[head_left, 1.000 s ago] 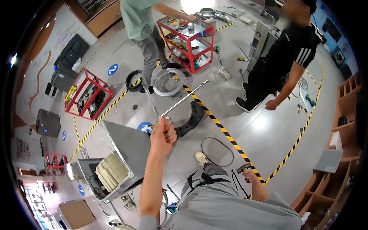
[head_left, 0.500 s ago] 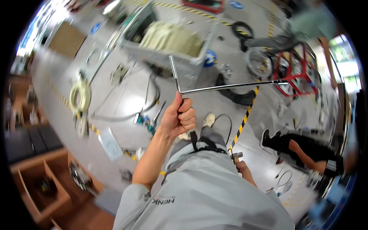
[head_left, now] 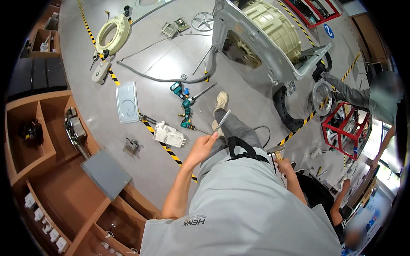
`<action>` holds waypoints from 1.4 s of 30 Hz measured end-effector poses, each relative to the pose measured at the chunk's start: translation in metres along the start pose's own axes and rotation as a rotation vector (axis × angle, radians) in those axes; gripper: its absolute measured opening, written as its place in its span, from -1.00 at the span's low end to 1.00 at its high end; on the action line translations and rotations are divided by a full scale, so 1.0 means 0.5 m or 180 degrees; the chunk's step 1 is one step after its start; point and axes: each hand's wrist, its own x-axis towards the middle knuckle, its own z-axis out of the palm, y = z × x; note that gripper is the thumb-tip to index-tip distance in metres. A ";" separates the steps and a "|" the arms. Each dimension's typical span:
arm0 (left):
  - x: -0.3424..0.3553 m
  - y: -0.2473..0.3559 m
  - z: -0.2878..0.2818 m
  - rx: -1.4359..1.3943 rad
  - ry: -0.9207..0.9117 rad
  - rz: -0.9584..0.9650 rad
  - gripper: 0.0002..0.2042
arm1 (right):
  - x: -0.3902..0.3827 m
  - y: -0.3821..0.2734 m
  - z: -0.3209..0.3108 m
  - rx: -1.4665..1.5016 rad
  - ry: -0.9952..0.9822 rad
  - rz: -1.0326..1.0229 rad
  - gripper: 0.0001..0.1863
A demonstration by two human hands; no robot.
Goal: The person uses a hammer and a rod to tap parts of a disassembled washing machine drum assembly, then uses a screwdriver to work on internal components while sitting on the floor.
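My left hand (head_left: 206,145), at the lower middle, is closed round a shiny metal rod tool (head_left: 223,120) pointing up and right. My right hand (head_left: 282,164), by my right hip, is closed on a hammer (head_left: 276,150); part of it is hard to make out. Beyond my shoes (head_left: 221,100) lie teal-and-black power drills (head_left: 186,104), a white plastic housing (head_left: 167,134) and a thin rod. A grey metal appliance cabinet with a cream tub (head_left: 273,30) lies further ahead.
Wooden compartments (head_left: 64,174) line the left. A pale ring (head_left: 101,43), grey hose (head_left: 166,78), clear panel (head_left: 127,102) and black curved part (head_left: 279,111) lie on the floor. Right are a red cart (head_left: 351,136), a co-worker in grey trousers (head_left: 351,87) and one in black (head_left: 315,192).
My view has swung round, bringing the left compartments and drills further into view. My left hand has lowered, and its rod now appears short and angled. Both hands still hold their tools.
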 end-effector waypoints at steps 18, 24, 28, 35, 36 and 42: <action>0.409 0.452 -0.326 0.2419 -0.0702 0.0785 -0.63 | -0.175 -0.826 0.127 0.2920 -0.1296 -0.0629 -0.70; 0.620 0.508 -0.416 0.2588 -0.1181 0.1160 -0.68 | -0.154 -1.034 0.224 0.5052 -0.1182 0.0089 -0.69; 0.713 0.532 -0.497 0.2896 -0.2034 0.1464 -0.69 | -0.250 -1.221 0.296 0.6098 -0.0133 0.0358 -0.71; 0.763 0.645 -0.555 0.3330 -0.3128 0.2384 -0.73 | -0.313 -1.408 0.406 0.7389 0.1614 0.0406 -0.72; 0.753 0.637 -0.563 0.3322 -0.3283 0.2462 -0.73 | -0.324 -1.416 0.429 0.7527 0.1894 0.0428 -0.73; 0.720 0.584 -0.635 0.3854 -0.4002 0.2678 -0.69 | -0.382 -1.485 0.539 0.8223 0.2970 0.1013 -0.74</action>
